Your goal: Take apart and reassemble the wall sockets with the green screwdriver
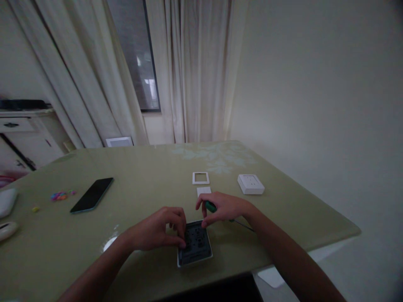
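Note:
A dark square socket module (197,247) with a pale rim lies on the green table (151,176) near its front edge. My left hand (160,233) rests on the module's left side, fingers curled and pressing on it. My right hand (222,208) is closed round a green-handled screwdriver (210,206), its metal shaft (242,225) trailing out to the right, while thumb and fingertips touch the module's top right corner. Just beyond my right hand lie a small white plate (203,191) and a white square frame (200,178).
A white wall socket (250,184) sits to the right of the frame. A black phone (92,195) lies at the left, with small coloured bits (59,195) and white objects (6,201) near the left edge. Curtains, a window and a white cabinet stand behind the table.

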A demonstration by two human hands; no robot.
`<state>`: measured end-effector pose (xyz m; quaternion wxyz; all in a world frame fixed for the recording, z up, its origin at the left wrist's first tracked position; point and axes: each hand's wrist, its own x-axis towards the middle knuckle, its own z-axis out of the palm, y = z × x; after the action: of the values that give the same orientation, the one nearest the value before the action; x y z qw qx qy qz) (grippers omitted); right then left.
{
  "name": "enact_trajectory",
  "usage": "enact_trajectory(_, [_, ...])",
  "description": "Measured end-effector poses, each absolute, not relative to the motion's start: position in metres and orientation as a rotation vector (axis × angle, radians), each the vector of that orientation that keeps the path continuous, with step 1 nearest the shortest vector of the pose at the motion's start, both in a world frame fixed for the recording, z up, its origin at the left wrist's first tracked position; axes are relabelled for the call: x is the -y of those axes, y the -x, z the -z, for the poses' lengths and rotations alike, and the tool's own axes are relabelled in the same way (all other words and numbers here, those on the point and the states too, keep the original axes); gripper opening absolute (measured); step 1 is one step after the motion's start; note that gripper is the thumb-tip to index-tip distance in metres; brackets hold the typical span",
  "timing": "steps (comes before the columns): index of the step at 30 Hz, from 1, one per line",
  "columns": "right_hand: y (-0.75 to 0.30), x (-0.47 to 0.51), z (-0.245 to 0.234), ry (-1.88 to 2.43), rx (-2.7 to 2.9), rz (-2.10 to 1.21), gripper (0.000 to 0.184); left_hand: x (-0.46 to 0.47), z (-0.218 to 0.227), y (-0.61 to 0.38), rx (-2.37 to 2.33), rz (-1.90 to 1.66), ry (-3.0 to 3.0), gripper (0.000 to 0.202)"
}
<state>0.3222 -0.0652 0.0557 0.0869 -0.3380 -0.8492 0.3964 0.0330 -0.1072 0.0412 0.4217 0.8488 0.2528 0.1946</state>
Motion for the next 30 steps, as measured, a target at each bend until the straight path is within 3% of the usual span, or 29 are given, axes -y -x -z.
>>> enact_trajectory(12, [-0.321,0.067,-0.058,0.987,2.537,-1.173,0.056,0.108,-0.042,-0.033,-0.645,-0.467,-2.117,0.018])
enact_trajectory(19, [-0.316,0.075,-0.063,0.929,2.142,-1.0,0.036,0.105,-0.038,-0.035,-0.641,-0.514,-2.027,0.032])
enact_trajectory(24, [-0.297,0.088,-0.099,0.588,1.477,-0.885,0.033,0.099,-0.035,-0.033,-0.752,-0.537,-2.057,0.027])
enact_trajectory(30, [-0.237,0.098,-0.129,0.202,1.398,-0.764,0.028,0.094,-0.025,-0.03,-0.788,-0.452,-2.04,0.025])
